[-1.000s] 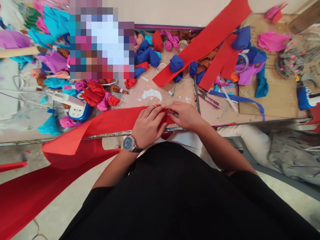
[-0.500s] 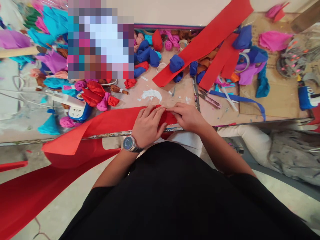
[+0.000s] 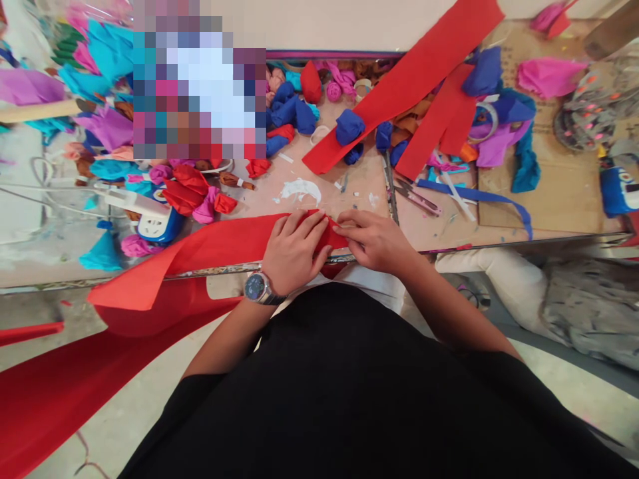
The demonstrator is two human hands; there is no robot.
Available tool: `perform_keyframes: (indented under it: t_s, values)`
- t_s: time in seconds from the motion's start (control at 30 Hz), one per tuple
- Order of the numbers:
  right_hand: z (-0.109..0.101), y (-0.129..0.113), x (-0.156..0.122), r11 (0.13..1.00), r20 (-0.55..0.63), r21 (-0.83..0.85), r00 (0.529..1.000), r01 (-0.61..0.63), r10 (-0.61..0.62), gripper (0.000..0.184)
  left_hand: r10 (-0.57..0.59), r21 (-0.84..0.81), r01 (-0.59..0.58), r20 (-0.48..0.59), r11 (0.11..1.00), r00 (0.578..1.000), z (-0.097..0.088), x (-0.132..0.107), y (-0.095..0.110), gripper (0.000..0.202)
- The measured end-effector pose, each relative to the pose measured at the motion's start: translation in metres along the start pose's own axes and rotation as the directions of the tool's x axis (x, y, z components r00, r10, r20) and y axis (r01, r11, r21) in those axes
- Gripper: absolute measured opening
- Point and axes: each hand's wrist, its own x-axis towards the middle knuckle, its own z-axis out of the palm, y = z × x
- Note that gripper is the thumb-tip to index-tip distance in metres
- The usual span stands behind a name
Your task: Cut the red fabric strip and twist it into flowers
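Observation:
A long red strip (image 3: 219,243), crepe paper or thin cloth, lies along the table's front edge. Its left part folds over the edge and hangs toward the floor. My left hand (image 3: 297,249), with a watch on the wrist, rests flat on the strip near its right end, fingers stretched out. Just right of it, my right hand (image 3: 374,243) has thumb and forefinger pinched together at the strip's edge. What exactly lies between those fingertips is too small to make out clearly. A pink-handled cutting tool (image 3: 419,197) lies beyond my right hand.
Another red strip (image 3: 404,86) slants across the back. Crumpled blue bundles (image 3: 294,106), red bundles (image 3: 184,189) and a white-and-blue power strip (image 3: 157,219) crowd the left and middle. Cardboard (image 3: 554,206) lies at right, with a blue ribbon (image 3: 479,196) partly on it. A person's leg (image 3: 499,273) shows at right.
My right hand has drawn slightly right and down, its fingers curling more at the strip's edge. The left hand stays flat in place.

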Motion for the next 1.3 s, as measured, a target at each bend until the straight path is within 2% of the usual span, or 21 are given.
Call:
perform_keyframes:
  t_s: [0.1,0.4,0.5,0.6,0.77,0.93,1.07,1.3]
  values:
    - [0.000,0.000,-0.005,0.999,0.025,-0.002,0.999,0.045,-0.045,0.042,0.000,-0.022,0.000,0.003,1.000,1.000,0.000,0.001,0.000,0.059]
    - [-0.004,-0.004,-0.031,0.997,0.016,-0.047,0.997,-0.069,0.070,0.032,-0.011,-0.034,0.012,0.016,0.999,1.000,-0.001,0.002,0.000,0.058]
    - [-0.006,-0.008,-0.026,0.997,-0.015,-0.009,0.997,-0.078,0.078,0.031,-0.001,-0.027,0.002,0.020,1.000,1.000,0.000,0.003,-0.001,0.057]
    - [0.000,-0.009,-0.012,0.998,-0.077,-0.009,0.996,-0.054,0.053,0.040,0.009,-0.010,-0.009,0.013,1.000,1.000,0.000,0.003,-0.002,0.056]
    - [0.014,-0.006,-0.002,0.995,-0.046,-0.074,0.997,-0.070,0.067,0.047,0.009,-0.005,-0.009,0.011,1.000,1.000,0.000,0.002,-0.002,0.057]
    - [0.014,-0.003,-0.020,0.994,-0.062,-0.097,0.997,-0.042,0.036,0.044,-0.003,-0.020,0.004,0.010,1.000,1.000,-0.003,0.003,-0.002,0.052]
    - [0.012,-0.004,-0.034,0.995,-0.046,-0.076,0.997,-0.068,0.064,0.047,-0.017,-0.049,0.017,0.003,0.999,1.000,-0.004,0.003,-0.002,0.051]
    - [0.018,-0.003,-0.038,0.994,-0.095,-0.092,0.995,-0.050,0.042,0.045,0.003,-0.050,-0.003,0.012,0.999,1.000,-0.005,0.002,-0.005,0.055]
